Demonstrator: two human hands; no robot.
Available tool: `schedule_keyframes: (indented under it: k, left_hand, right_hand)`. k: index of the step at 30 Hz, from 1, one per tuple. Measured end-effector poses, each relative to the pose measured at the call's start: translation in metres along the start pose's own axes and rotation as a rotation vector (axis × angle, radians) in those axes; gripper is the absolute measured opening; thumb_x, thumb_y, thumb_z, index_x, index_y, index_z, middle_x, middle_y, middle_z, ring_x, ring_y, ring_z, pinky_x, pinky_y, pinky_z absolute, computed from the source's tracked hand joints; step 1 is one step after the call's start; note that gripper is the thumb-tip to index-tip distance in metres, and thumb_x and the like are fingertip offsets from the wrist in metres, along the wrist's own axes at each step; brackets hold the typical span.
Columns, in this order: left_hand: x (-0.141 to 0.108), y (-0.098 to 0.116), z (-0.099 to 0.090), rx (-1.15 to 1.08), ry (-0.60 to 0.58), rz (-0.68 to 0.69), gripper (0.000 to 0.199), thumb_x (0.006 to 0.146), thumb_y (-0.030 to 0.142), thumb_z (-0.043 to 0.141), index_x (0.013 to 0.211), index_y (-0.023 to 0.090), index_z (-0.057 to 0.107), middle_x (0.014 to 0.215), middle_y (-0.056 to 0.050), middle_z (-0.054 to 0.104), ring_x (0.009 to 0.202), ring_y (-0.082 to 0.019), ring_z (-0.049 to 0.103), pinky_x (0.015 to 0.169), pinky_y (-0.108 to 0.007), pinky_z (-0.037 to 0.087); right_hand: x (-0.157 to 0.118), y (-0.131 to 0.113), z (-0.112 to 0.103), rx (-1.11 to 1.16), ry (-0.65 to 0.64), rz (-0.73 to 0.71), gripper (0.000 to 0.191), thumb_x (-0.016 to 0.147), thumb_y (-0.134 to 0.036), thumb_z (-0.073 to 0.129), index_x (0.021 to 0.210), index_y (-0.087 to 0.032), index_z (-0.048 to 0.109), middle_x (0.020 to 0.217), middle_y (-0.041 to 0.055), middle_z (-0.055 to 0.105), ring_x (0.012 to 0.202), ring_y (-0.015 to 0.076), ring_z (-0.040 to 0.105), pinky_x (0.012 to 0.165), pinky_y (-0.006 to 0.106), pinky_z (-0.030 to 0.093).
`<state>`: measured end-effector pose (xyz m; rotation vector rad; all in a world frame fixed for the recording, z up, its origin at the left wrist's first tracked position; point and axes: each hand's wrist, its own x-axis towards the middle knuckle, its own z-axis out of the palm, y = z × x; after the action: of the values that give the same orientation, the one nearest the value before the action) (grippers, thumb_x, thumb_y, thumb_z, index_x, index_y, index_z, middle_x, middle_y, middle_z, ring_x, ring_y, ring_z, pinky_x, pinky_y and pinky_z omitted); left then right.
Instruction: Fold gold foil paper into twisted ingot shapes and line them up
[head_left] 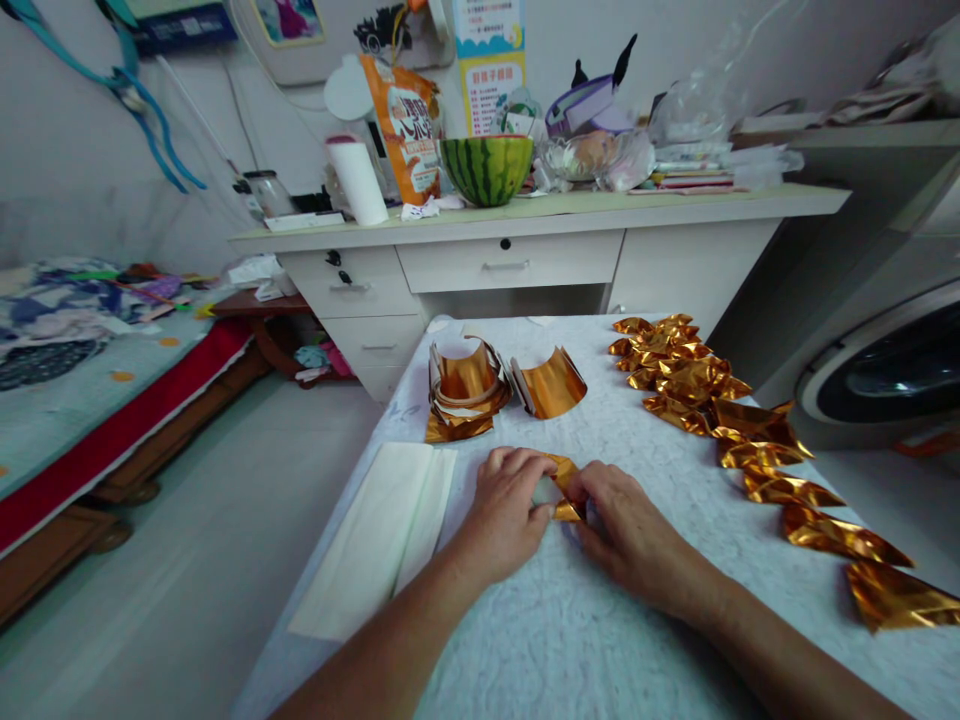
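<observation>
A small piece of shiny gold foil paper (568, 478) lies between my two hands at the middle of the cloth-covered table. My left hand (508, 505) has its fingers curled, with thumb and fingertips at the foil's left edge. Closed over the right side of the same foil is my right hand (619, 525); its fingers hide part of it. Just beyond them stand a curled stack of gold foil sheets (466, 385) and another curved stack (553, 385). White paper sheets (375, 540) lie to the left. Along the right edge runs a row of folded gold foil pieces (694, 385).
A white desk (517, 262) stands behind the table, bearing a watermelon half (486, 168), an orange pouch (405, 130) and bags. The table's cover (525, 640) is pale blue. A bed (150, 390) is at left, a washing machine (885, 330) at right.
</observation>
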<state>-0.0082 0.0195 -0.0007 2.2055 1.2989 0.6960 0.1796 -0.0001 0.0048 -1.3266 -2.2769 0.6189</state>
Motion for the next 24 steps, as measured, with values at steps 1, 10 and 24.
schedule_keyframes:
  k: [1,10,24]
  left_hand:
    - [0.000,0.000,0.000,0.017,0.000,-0.003,0.042,0.074,0.005,0.059,0.111,0.026,0.055,0.118,-0.001,0.059,0.118,-0.025,0.043,0.101,-0.043,0.036]
    - [0.003,0.002,-0.004,0.002,-0.028,0.088,0.035,0.075,0.005,0.056,0.105,0.023,0.057,0.113,-0.003,0.057,0.113,-0.021,0.050,0.100,-0.038,0.040]
    - [0.004,0.001,-0.001,0.019,-0.028,0.055,0.033,0.074,0.005,0.058,0.101,0.023,0.059,0.112,-0.003,0.057,0.112,-0.022,0.049,0.099,-0.039,0.040]
  right_hand:
    - [0.001,0.001,0.000,-0.006,-0.005,-0.013,0.014,0.079,-0.009,0.052,0.088,-0.020,0.051,0.089,0.0048,0.057,0.084,0.0210,0.051,0.075,0.036,0.040]
    - [0.000,0.012,-0.007,-0.018,-0.019,-0.053,0.021,0.078,-0.001,0.051,0.086,-0.020,0.058,0.091,0.0048,0.059,0.086,0.0202,0.053,0.075,0.033,0.040]
    - [0.003,-0.007,0.015,-0.215,0.066,0.186,0.024,0.072,-0.003,0.047,0.087,-0.020,0.054,0.093,0.0067,0.053,0.084,0.0236,0.044,0.072,0.035,0.031]
